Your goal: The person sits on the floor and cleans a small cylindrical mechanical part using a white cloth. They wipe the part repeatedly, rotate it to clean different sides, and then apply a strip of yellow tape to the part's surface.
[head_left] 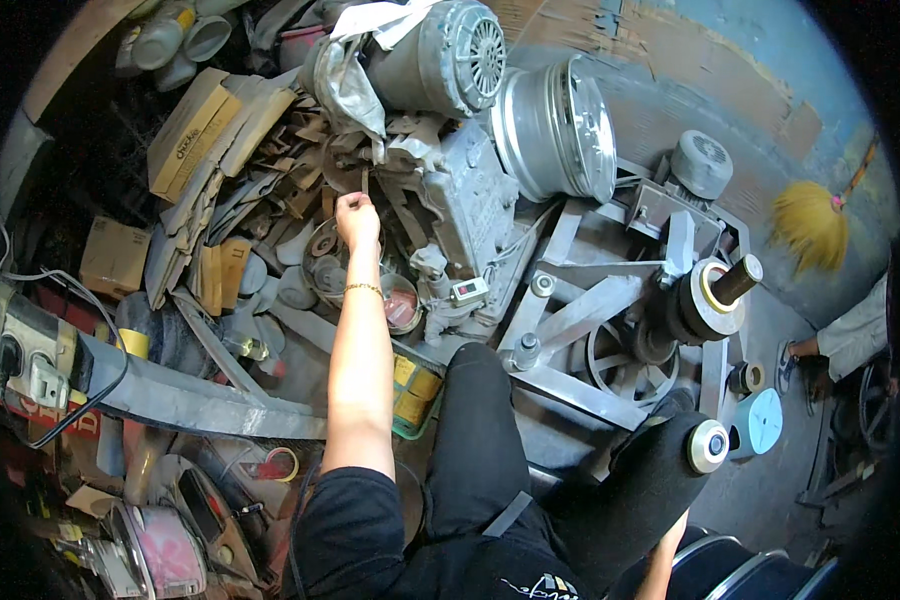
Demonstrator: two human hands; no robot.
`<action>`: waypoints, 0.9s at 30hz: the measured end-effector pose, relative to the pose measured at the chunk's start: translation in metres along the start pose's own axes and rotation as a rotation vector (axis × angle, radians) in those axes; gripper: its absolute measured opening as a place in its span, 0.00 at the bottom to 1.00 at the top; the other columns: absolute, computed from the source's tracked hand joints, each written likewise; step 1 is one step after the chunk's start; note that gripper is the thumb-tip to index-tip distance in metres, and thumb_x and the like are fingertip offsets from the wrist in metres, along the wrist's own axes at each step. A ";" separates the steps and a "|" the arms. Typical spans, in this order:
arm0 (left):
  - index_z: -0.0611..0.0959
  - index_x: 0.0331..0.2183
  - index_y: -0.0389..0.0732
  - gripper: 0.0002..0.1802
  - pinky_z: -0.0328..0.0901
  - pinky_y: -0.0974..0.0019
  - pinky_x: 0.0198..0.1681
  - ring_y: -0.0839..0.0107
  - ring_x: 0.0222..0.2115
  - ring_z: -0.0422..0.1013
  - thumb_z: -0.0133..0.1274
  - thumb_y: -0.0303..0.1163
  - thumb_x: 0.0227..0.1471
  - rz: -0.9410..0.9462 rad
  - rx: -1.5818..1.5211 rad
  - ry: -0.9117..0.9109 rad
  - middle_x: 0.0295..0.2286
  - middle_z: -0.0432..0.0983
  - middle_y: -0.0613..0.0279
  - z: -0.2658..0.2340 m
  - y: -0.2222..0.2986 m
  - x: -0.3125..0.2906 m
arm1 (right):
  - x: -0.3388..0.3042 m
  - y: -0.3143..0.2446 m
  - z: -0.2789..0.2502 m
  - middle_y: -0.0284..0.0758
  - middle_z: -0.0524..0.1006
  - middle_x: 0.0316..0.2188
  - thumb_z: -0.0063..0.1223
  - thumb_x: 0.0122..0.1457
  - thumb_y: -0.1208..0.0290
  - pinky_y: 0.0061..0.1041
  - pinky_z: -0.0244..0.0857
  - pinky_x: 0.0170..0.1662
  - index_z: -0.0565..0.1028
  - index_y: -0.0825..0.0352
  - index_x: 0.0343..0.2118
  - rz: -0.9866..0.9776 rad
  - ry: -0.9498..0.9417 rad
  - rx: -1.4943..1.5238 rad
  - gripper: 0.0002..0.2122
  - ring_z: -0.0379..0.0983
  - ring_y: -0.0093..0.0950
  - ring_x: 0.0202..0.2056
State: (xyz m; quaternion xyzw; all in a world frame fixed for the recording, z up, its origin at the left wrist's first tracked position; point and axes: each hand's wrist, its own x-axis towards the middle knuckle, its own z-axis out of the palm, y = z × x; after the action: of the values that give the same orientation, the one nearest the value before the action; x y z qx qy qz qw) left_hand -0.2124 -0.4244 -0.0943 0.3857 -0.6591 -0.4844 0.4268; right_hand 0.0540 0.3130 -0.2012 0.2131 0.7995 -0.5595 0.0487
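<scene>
My left arm, with a gold bracelet at the wrist, stretches forward to the dusty grey machine point(470, 190). My left hand point(356, 218) is closed, its fingertips around the lower end of a thin, narrow bar point(365, 181); whether the bar is loose or part of the machine I cannot tell. My right forearm and part of my right hand point(674, 530) show beside my bent right leg, the fingers hidden behind it. On my right knee rests a round metal piece point(708, 446) with a hole in its middle. A small grey strip point(508, 513) lies on my lap.
Flattened cardboard point(195, 140) and scraps pile up left of the machine. A silver wheel rim point(555, 130) stands behind it. On the right is a metal frame point(580, 390) with a shaft and motor, then a blue cylinder point(757, 422), a broom point(812, 225) and another person's arm point(855, 325).
</scene>
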 end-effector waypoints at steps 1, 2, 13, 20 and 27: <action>0.81 0.39 0.37 0.09 0.69 0.62 0.40 0.66 0.32 0.76 0.55 0.30 0.56 -0.021 -0.025 -0.007 0.32 0.81 0.55 0.000 -0.001 0.000 | 0.000 0.000 0.000 0.44 0.67 0.59 0.37 0.70 0.62 0.30 0.57 0.61 0.63 0.72 0.62 0.002 -0.004 0.033 0.23 0.64 0.36 0.57; 0.81 0.39 0.37 0.09 0.69 0.62 0.40 0.67 0.32 0.76 0.55 0.30 0.57 -0.031 -0.036 -0.014 0.32 0.81 0.55 -0.001 -0.004 0.001 | 0.000 0.001 0.000 0.43 0.67 0.59 0.37 0.70 0.61 0.30 0.57 0.61 0.63 0.72 0.62 0.003 -0.010 0.067 0.23 0.65 0.35 0.57; 0.78 0.40 0.40 0.11 0.68 0.69 0.28 0.70 0.25 0.73 0.56 0.36 0.59 -0.107 -0.207 -0.189 0.29 0.78 0.59 0.002 -0.015 0.004 | 0.004 0.019 -0.005 0.38 0.74 0.53 0.38 0.71 0.58 0.28 0.63 0.56 0.66 0.70 0.61 0.134 -0.033 0.356 0.23 0.70 0.32 0.51; 0.78 0.43 0.35 0.14 0.67 0.60 0.47 0.61 0.41 0.73 0.53 0.35 0.60 0.122 0.067 0.103 0.41 0.78 0.53 -0.036 -0.084 -0.040 | -0.047 -0.060 0.023 0.39 0.68 0.60 0.33 0.69 0.43 0.33 0.55 0.63 0.63 0.68 0.63 0.319 0.059 0.503 0.32 0.65 0.36 0.59; 0.77 0.51 0.36 0.22 0.67 0.63 0.52 0.65 0.46 0.73 0.42 0.41 0.67 -0.459 -0.069 -0.465 0.45 0.78 0.53 -0.072 -0.178 -0.185 | -0.075 -0.061 0.009 0.42 0.66 0.61 0.22 0.73 0.49 0.32 0.51 0.65 0.62 0.74 0.62 0.258 -0.185 0.327 0.31 0.61 0.34 0.61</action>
State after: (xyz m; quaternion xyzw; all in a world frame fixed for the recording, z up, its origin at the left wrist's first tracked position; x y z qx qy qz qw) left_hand -0.0658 -0.3177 -0.2895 0.3887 -0.6179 -0.6651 0.1574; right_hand 0.0962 0.2660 -0.1280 0.2667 0.6564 -0.6879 0.1577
